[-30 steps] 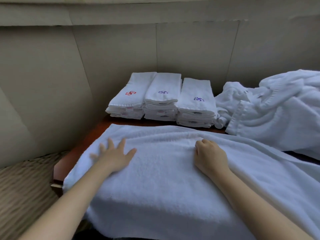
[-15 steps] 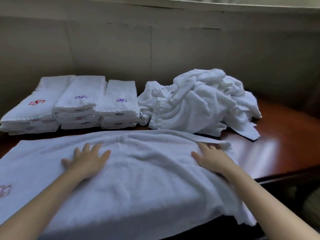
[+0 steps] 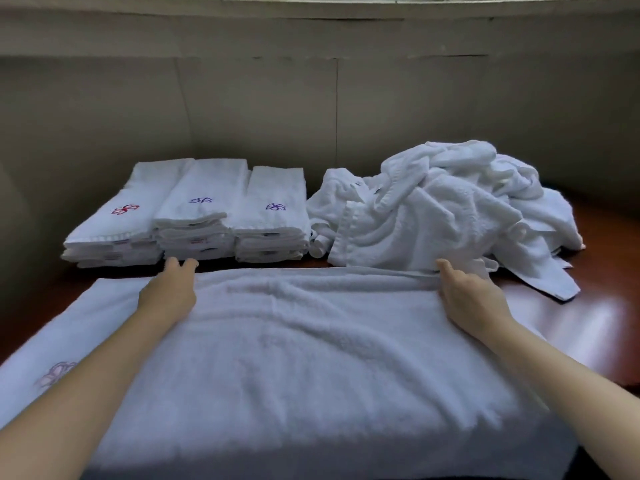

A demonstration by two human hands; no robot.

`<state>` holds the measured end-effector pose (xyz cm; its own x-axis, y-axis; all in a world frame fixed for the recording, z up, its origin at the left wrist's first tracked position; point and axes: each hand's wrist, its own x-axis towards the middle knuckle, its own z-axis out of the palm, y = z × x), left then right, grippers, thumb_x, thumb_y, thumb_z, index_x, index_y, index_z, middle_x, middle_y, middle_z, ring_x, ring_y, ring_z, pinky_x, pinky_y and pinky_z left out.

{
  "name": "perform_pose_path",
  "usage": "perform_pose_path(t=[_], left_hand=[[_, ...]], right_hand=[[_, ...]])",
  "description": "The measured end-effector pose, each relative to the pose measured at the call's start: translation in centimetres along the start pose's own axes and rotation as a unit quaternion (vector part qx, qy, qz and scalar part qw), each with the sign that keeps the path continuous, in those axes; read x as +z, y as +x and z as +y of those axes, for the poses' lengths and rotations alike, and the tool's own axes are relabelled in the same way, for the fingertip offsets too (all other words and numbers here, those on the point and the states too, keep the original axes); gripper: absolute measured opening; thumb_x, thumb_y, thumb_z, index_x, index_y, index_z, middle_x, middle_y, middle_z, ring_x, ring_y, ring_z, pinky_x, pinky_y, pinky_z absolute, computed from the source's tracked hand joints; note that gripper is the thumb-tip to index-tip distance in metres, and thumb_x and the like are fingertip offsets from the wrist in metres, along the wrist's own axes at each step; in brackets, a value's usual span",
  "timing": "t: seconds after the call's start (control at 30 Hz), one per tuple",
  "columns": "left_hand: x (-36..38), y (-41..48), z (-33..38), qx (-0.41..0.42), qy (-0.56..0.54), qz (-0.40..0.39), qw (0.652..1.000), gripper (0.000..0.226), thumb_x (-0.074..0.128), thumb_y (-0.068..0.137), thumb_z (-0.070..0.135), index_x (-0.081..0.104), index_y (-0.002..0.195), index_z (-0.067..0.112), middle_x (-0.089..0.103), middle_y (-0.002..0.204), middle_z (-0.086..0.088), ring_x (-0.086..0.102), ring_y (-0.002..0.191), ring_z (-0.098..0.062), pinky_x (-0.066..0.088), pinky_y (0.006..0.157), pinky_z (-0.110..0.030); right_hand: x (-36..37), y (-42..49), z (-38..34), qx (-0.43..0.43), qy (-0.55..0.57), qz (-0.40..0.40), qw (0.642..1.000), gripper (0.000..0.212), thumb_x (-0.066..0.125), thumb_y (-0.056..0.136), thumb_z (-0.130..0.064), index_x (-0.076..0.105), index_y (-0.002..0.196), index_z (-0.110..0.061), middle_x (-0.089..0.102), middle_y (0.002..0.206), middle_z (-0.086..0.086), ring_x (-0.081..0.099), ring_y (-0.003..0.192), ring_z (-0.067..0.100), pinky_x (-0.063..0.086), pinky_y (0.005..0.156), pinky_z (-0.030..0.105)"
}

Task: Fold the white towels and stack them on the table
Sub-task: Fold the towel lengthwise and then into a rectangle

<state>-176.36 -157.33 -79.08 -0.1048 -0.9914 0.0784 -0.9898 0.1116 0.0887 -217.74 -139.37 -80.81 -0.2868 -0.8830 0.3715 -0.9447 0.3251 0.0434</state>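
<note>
A large white towel (image 3: 311,348) lies spread over the near part of the dark wooden table (image 3: 609,306), with a faint pink emblem at its left end. My left hand (image 3: 169,292) lies on its far edge left of centre, fingers curled over the hem. My right hand (image 3: 467,296) grips the same far edge towards the right, and the cloth bunches into creases at the thumb. Three stacks of folded white towels (image 3: 197,223) with red and blue emblems stand side by side at the back left.
A heap of crumpled unfolded white towels (image 3: 450,209) fills the back right of the table, just beyond my right hand. A beige panelled wall (image 3: 311,116) runs close behind the stacks and the heap. Bare wood shows at the far right.
My view has swung right and then steadied. Both hands slid from the towel's middle up to its far edge, from lying flat to taking hold of the hem.
</note>
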Motion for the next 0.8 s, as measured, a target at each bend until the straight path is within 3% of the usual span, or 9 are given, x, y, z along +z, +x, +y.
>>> perform_pose_path(t=[0.1, 0.2, 0.3, 0.37, 0.43, 0.5, 0.67, 0.73, 0.8], left_hand=[[-1.6, 2.0, -2.6, -0.032, 0.022, -0.081, 0.996, 0.050, 0.043, 0.089, 0.010, 0.038, 0.137, 0.025, 0.027, 0.133, -0.013, 0.051, 0.092, -0.030, 0.048, 0.079, -0.036], [-3.3, 3.1, -4.4, -0.062, 0.022, -0.156, 0.985, 0.031, 0.043, 0.085, 0.006, 0.049, 0.113, 0.019, 0.024, 0.131, -0.015, 0.052, 0.080, -0.028, 0.045, 0.064, -0.030], [-3.8, 3.9, -6.0, -0.048, 0.050, -0.177, 0.982, 0.022, 0.047, 0.083, 0.007, 0.055, 0.103, 0.011, 0.043, 0.124, -0.015, 0.055, 0.085, -0.028, 0.044, 0.064, -0.027], [-4.1, 4.0, -6.9, -0.038, 0.036, -0.166, 0.985, 0.013, 0.050, 0.082, 0.009, 0.060, 0.091, 0.010, 0.061, 0.099, -0.010, 0.060, 0.084, -0.027, 0.045, 0.060, -0.025], [-4.6, 4.1, -7.7, -0.040, 0.022, -0.119, 0.992, 0.010, 0.050, 0.083, 0.008, 0.056, 0.076, 0.013, 0.062, 0.087, -0.009, 0.057, 0.075, -0.025, 0.041, 0.056, -0.026], [-5.2, 4.4, -8.2, -0.050, 0.015, -0.041, 0.998, 0.013, 0.049, 0.086, 0.008, 0.053, 0.075, 0.013, 0.061, 0.100, -0.014, 0.052, 0.083, -0.028, 0.039, 0.066, -0.030], [-7.8, 5.0, -8.7, -0.101, -0.058, 0.185, 0.976, 0.023, 0.045, 0.086, -0.004, 0.052, 0.107, -0.007, 0.049, 0.119, -0.035, 0.035, 0.129, -0.047, 0.040, 0.091, -0.054], [-8.5, 4.3, -8.8, -0.097, -0.065, 0.240, 0.964, 0.021, 0.047, 0.084, -0.008, 0.051, 0.104, -0.011, 0.049, 0.112, -0.037, 0.035, 0.124, -0.050, 0.033, 0.101, -0.058], [-8.2, 3.0, -9.1, -0.101, -0.090, 0.255, 0.957, 0.019, 0.048, 0.083, -0.009, 0.052, 0.101, -0.011, 0.048, 0.110, -0.034, 0.041, 0.114, -0.052, 0.036, 0.096, -0.056]], right_hand=[[-0.1, 1.3, -0.8, 0.068, -0.041, -0.068, 0.995, 0.040, 0.041, 0.085, -0.003, 0.034, 0.122, -0.015, 0.065, 0.092, 0.006, 0.062, 0.086, 0.030, 0.039, 0.055, 0.029], [-0.2, 2.2, -1.3, 0.085, -0.082, -0.096, 0.988, 0.022, 0.040, 0.083, -0.001, 0.040, 0.102, -0.011, 0.063, 0.102, 0.010, 0.060, 0.095, 0.032, 0.047, 0.063, 0.033], [-0.4, 2.8, -1.6, 0.096, -0.064, -0.129, 0.985, 0.019, 0.041, 0.086, -0.004, 0.046, 0.103, -0.009, 0.060, 0.108, 0.013, 0.056, 0.102, 0.034, 0.047, 0.070, 0.034], [-1.4, 3.3, -2.0, 0.146, -0.002, -0.135, 0.980, 0.010, 0.045, 0.088, -0.009, 0.048, 0.097, -0.010, 0.058, 0.110, 0.016, 0.053, 0.104, 0.037, 0.041, 0.073, 0.034], [-3.0, 4.2, -2.1, 0.203, 0.063, -0.102, 0.972, 0.009, 0.048, 0.088, -0.014, 0.050, 0.096, -0.010, 0.058, 0.112, 0.022, 0.053, 0.104, 0.039, 0.042, 0.081, 0.038], [-5.1, 5.2, -1.9, 0.239, 0.137, -0.028, 0.961, 0.023, 0.045, 0.092, -0.019, 0.050, 0.108, -0.003, 0.055, 0.115, 0.030, 0.053, 0.108, 0.044, 0.042, 0.088, 0.045], [-10.2, 6.9, -2.4, 0.243, 0.270, 0.141, 0.921, 0.034, 0.039, 0.094, -0.011, 0.038, 0.126, 0.003, 0.051, 0.116, 0.039, 0.048, 0.108, 0.052, 0.036, 0.088, 0.049], [-10.5, 6.6, -2.8, 0.228, 0.281, 0.146, 0.921, 0.037, 0.038, 0.095, -0.008, 0.035, 0.130, 0.003, 0.052, 0.115, 0.039, 0.049, 0.106, 0.053, 0.035, 0.086, 0.047], [-9.5, 5.7, -2.9, 0.220, 0.285, 0.127, 0.924, 0.031, 0.040, 0.095, -0.008, 0.040, 0.124, 0.003, 0.053, 0.111, 0.040, 0.050, 0.105, 0.052, 0.036, 0.087, 0.046]])
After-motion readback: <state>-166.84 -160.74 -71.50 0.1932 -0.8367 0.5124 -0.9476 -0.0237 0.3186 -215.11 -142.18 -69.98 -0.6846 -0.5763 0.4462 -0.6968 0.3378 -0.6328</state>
